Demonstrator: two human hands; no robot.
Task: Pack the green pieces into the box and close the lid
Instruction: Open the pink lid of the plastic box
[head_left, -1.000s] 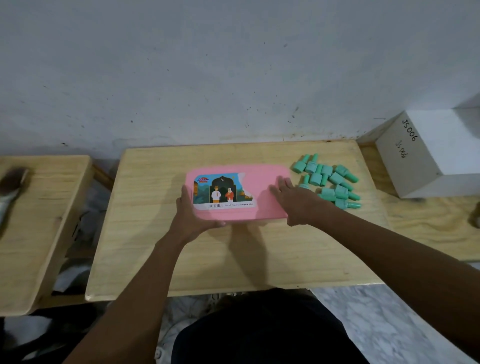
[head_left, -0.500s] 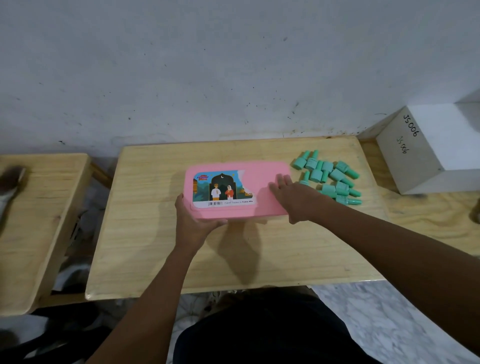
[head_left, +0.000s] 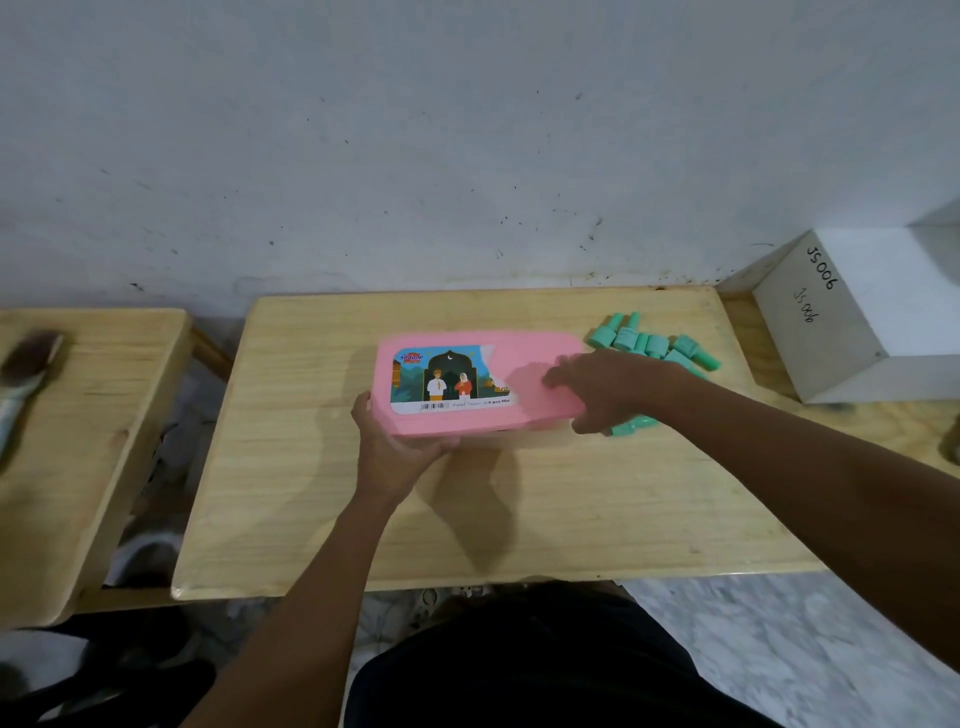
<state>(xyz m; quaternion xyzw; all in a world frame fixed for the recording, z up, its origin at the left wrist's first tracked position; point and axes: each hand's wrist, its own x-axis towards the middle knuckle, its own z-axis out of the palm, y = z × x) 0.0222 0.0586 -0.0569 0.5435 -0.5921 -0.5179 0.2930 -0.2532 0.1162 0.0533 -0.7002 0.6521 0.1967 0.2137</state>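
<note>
One pink box (head_left: 478, 384) gripped by left hand (head_left: 397, 441), right hand (head_left: 613, 389).

White block (head_left: 893, 291) marked JS006 at right; brush (head_left: 28, 379) on left table (head_left: 114, 441)

A pink box (head_left: 524, 358) lies mid-worktop (head_left: 571, 509), its lid on. The left hand (head_left: 400, 447) grips its near left corner. The right hand (head_left: 613, 384) holds its right end, fingers (head_left: 558, 375) on top and thumb at the near edge. Green pieces (head_left: 649, 345) are clustered near the far right corner, partly hidden behind that hand.
</note>
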